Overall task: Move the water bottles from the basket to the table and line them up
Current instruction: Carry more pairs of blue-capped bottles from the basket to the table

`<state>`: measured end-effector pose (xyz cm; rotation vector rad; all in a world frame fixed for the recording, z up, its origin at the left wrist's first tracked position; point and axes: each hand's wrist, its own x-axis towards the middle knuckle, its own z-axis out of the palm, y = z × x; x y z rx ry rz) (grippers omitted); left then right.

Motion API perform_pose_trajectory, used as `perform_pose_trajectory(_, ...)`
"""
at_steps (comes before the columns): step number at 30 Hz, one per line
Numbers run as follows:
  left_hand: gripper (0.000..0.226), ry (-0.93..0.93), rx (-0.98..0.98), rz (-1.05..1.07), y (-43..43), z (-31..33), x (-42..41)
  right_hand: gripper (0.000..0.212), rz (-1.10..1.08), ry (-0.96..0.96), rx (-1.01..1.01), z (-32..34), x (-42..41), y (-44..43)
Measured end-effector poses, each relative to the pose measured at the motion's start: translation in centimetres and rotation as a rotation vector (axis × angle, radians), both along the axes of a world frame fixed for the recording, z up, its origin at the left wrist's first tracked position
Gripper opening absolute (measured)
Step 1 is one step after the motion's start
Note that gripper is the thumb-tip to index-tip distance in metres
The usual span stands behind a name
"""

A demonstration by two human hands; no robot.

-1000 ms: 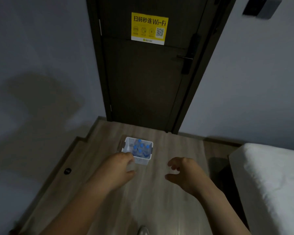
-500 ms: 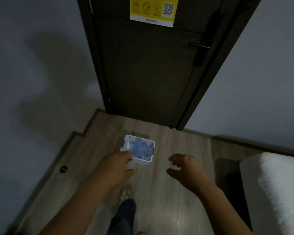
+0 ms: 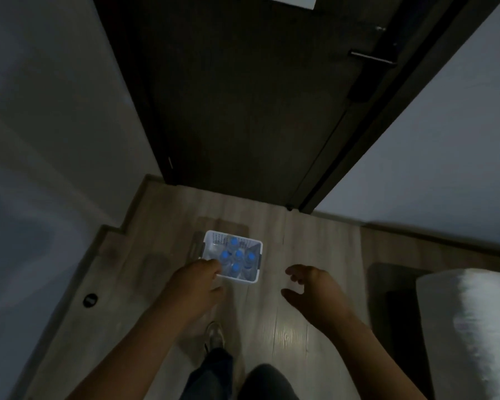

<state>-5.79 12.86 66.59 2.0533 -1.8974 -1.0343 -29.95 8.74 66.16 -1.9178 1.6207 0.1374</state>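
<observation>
A small white plastic basket [image 3: 257, 246] stands on the wooden floor in front of a dark door. Several clear water bottles [image 3: 238, 254] with blue caps stand upright inside it. My left hand [image 3: 197, 284] hangs over the basket's near left corner and hides it; the fingers are curled and I cannot see whether they touch the rim. My right hand [image 3: 312, 287] is in the air to the right of the basket, apart from it, with fingers spread and nothing in it. No table is in view.
A dark closed door [image 3: 243, 96] with a handle [image 3: 371, 57] stands behind the basket. Grey walls flank it. A white bed corner [image 3: 471, 327] is at the right. My shoe [image 3: 214, 336] and legs show at the bottom. A round black floor fitting [image 3: 90, 299] lies left.
I have stepped closer to the door and tilted my view down. The basket looks larger. Both hands have stayed out in front, either side of the basket; my legs have come into view.
</observation>
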Motion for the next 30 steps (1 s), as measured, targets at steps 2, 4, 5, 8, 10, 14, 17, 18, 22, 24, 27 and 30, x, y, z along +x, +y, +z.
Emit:
perform_pose_trajectory(2,0.016,0.002,0.007,-0.004,-1.4,-1.5,0.4,0.047,-0.001,0.003,0.017,-1.2,0.3,-1.4)
perform_pose_trajectory(4,0.013,0.001,0.021,-0.026,-2.7,-3.0,0.6,0.048,-0.008,0.005,0.03,-2.6,0.4,-2.8)
perform_pose_trajectory(5,0.014,-0.006,0.025,-0.033,-3.3,-3.8,0.7,0.048,-0.013,0.007,0.03,-3.3,0.5,-3.5)
perform_pose_trajectory(8,0.014,-0.034,0.03,-0.038,-4.9,-6.8,0.8,0.049,-0.014,0.0,0.038,-5.7,0.4,-5.5)
perform_pose_trajectory(10,0.016,-0.054,0.038,-0.021,-5.9,-9.2,0.7,0.049,-0.008,-0.013,0.061,-7.8,0.2,-6.7)
perform_pose_trajectory(14,0.023,-0.096,0.036,-0.019,-7.7,-14.7,0.7,0.05,0.012,-0.022,0.116,-13.5,0.0,-9.2)
perform_pose_trajectory(17,0.036,-0.079,-0.042,-0.11,-8.6,-20.4,0.8,0.05,0.031,-0.022,0.131,-18.8,-0.1,-11.2)
perform_pose_trajectory(18,0.037,-0.036,0.023,-0.087,-8.9,-22.1,0.7,0.05,0.037,-0.024,0.129,-20.6,0.0,-11.8)
perform_pose_trajectory(22,0.04,-0.026,0.166,0.12,-10.0,-31.0,0.4,0.05,0.028,-0.041,0.119,-28.1,0.5,-13.7)
perform_pose_trajectory(24,0.042,-0.036,0.174,0.144,-10.3,-34.8,0.3,0.05,0.02,-0.054,0.118,-31.7,0.8,-14.3)
perform_pose_trajectory(27,0.045,-0.064,0.15,0.123,-10.6,-40.1,0.1,0.048,0.013,-0.067,0.115,-36.9,1.2,-14.8)
perform_pose_trajectory(30,0.044,-0.03,0.135,0.138,-10.9,-44.6,-0.2,0.049,0.011,-0.073,0.089,-41.8,1.5,-15.0)
